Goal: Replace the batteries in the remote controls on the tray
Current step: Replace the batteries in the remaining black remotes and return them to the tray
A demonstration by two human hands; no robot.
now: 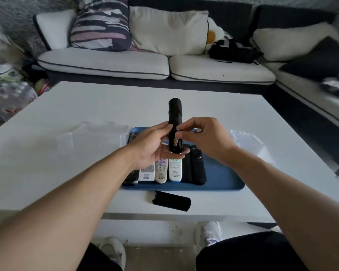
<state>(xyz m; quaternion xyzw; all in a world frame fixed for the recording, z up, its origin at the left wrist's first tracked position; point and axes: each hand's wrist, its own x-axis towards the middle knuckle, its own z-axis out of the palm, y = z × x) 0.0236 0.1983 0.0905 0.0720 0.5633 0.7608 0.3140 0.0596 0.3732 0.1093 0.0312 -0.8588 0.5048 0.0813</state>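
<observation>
Above the tray (223, 184), my left hand (155, 145) grips an opened black remote (175, 122); my right hand (202, 137) pinches at its batteries (176, 142). Its cover (171, 200) lies at six o'clock; five remotes (170, 171) seemingly wait.

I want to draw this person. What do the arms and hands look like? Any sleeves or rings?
Both arms are bare right up to the picture's edge, so no sleeves show. The left hand and right hand have no gloves. I see no watch, bracelet or ring. Lower down there are dark shorts and white shoes.

Blue tray (223, 182), white worktop (67, 118)

On the tray: black remotes (198, 165) beside white ones (175, 170) with pastel buttons; black cover (171, 200) just in front; striped purple-white cushion (101, 24) behind.
</observation>
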